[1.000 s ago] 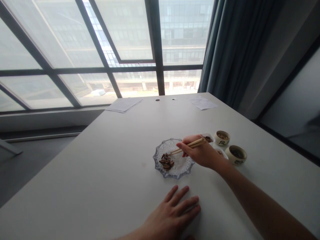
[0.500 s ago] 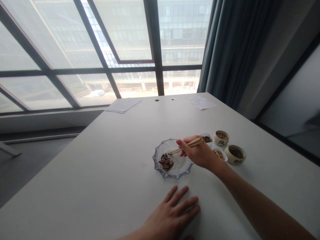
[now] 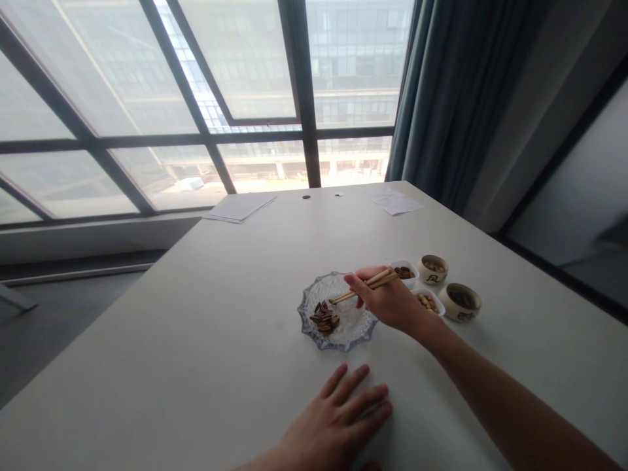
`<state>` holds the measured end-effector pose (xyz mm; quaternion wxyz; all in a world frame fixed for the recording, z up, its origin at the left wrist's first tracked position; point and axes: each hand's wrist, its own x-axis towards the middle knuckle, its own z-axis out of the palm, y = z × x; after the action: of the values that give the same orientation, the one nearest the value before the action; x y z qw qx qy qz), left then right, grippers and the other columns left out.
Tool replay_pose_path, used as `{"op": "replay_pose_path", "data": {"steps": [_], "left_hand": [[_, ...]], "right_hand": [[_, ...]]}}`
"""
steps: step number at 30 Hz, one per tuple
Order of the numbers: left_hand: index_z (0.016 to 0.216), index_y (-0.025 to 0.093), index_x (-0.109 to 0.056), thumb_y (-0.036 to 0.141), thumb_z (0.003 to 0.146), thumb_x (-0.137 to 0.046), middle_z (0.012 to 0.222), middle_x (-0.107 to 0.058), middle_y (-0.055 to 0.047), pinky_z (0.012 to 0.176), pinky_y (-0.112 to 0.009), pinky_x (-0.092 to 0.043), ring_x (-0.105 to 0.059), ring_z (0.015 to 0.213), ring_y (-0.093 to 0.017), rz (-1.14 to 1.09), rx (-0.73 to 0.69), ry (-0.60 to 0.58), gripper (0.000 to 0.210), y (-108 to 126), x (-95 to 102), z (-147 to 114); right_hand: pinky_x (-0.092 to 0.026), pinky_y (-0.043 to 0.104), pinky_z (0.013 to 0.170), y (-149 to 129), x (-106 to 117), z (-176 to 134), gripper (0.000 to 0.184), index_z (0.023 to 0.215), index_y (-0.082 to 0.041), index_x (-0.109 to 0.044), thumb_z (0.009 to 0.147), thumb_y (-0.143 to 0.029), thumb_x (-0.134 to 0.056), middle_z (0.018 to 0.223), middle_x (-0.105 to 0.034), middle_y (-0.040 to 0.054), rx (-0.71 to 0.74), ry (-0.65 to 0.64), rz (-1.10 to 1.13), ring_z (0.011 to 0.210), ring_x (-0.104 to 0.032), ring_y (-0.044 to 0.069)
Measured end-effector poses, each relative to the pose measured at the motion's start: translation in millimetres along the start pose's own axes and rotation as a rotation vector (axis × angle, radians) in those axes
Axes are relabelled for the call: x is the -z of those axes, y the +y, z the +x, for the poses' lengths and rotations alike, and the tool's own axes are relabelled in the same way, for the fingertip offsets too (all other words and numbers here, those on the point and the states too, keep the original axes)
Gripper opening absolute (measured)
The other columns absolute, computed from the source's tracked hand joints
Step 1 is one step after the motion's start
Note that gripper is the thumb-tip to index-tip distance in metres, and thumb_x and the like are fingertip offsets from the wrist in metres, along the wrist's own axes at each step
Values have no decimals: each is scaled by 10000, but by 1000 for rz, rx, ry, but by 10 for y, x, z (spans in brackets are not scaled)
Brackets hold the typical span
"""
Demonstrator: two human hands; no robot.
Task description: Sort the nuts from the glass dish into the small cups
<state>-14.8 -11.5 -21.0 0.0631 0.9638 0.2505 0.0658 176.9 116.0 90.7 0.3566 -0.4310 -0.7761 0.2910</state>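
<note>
My right hand [image 3: 385, 297] is closed around a pair of wooden chopsticks [image 3: 366, 286] above the right side of a scalloped glass plate [image 3: 360, 333]. The chopstick tips are close together by the upper edge of a pile of dark brown, elongated seeds or nuts [image 3: 324, 320] on the plate. A small dark piece seems to be at the tips; whether they grip it I cannot tell. My left hand [image 3: 338, 412] lies flat on the white table, fingers spread, just in front of the plate and holding nothing.
Right of the plate stand a white dish of dark pieces [image 3: 404, 271], a white dish of pale nuts [image 3: 426, 302] and two cream cups [image 3: 432, 269] [image 3: 460, 302] with dark markings. Papers [image 3: 240, 208] lie at the far left, a crumpled sheet [image 3: 396, 201] at the far right.
The view has shifted very slightly. Both hands and the chopsticks hold nearly the same places over and in front of the plate.
</note>
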Motion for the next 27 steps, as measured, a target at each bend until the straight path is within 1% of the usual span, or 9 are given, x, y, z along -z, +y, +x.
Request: {"op": "replay_pose_path", "data": {"steps": [3, 5, 7, 11, 16, 19, 23, 25, 27], "left_hand": [[1564, 238, -429, 425, 900, -766, 1616, -434, -3, 1274, -560, -256, -326, 1523, -360, -6, -6, 16, 768, 0, -1, 2], [1560, 236, -438, 431, 900, -764, 1598, -462, -23, 1276, -558, -253, -321, 1528, -354, -17, -8, 44, 762, -5, -7, 1], [1561, 244, -438, 459, 930, -727, 1598, -463, -21, 1278, -558, -247, -309, 1535, -345, -27, -8, 62, 726, -13, -15, -2], [1576, 258, -414, 489, 980, -659, 1637, -399, 18, 1278, -564, -241, -290, 1542, -342, -32, -2, 36, 685, -21, -25, -16], [1585, 272, -398, 524, 1014, -591, 1643, -384, 36, 1275, -566, -246, -278, 1549, -330, -37, 1, 47, 653, -30, -43, -29], [1584, 267, -398, 492, 990, -638, 1642, -386, 27, 1268, -571, -262, -282, 1546, -339, -22, 1, 42, 680, -37, -41, -12], [1574, 246, -415, 439, 911, -748, 1638, -394, 16, 1251, -592, -294, -317, 1525, -371, 7, -4, -1, 767, -34, -20, 12], [1574, 246, -415, 444, 917, -739, 1642, -384, 21, 1249, -594, -295, -320, 1523, -372, 9, -3, -11, 759, -31, -20, 7], [1579, 256, -409, 472, 960, -681, 1648, -372, 31, 1258, -586, -280, -307, 1531, -361, 0, -5, 6, 710, -32, -30, -8]], "right_hand": [[-391, 238, 562, -13, -3, -9, 487, 624, -203, -499, 1039, -459, -495, 557, -602, -13, 14, -14, -1, 530, -573, 114], [-382, 236, 558, -24, -4, -15, 484, 625, -201, -500, 1044, -442, -489, 559, -603, -14, 21, -17, -8, 523, -565, 108], [-374, 235, 549, -37, -4, -20, 476, 620, -199, -502, 1044, -413, -489, 553, -601, -16, 22, -16, -11, 510, -554, 104], [-378, 230, 543, -59, 3, -28, 448, 593, -201, -484, 1008, -357, -550, 533, -596, -12, 13, -4, -12, 518, -577, 114], [-397, 226, 531, -65, 24, -26, 432, 598, -204, -496, 988, -368, -580, 546, -614, -2, -27, 5, 14, 539, -629, 134], [-403, 222, 518, -72, 40, -19, 435, 603, -206, -504, 996, -383, -567, 552, -626, 5, -42, 7, 26, 551, -658, 145], [-400, 217, 507, -99, 69, -21, 450, 584, -205, -499, 996, -376, -562, 543, -636, 9, -46, 16, -4, 536, -656, 140], [-390, 216, 493, -115, 91, -27, 452, 580, -205, -500, 996, -372, -562, 534, -641, 11, -54, 19, -8, 523, -654, 139], [-393, 219, 495, -131, 123, -30, 452, 579, -200, -520, 997, -365, -562, 531, -650, 13, -59, 25, -20, 514, -651, 139]]}}
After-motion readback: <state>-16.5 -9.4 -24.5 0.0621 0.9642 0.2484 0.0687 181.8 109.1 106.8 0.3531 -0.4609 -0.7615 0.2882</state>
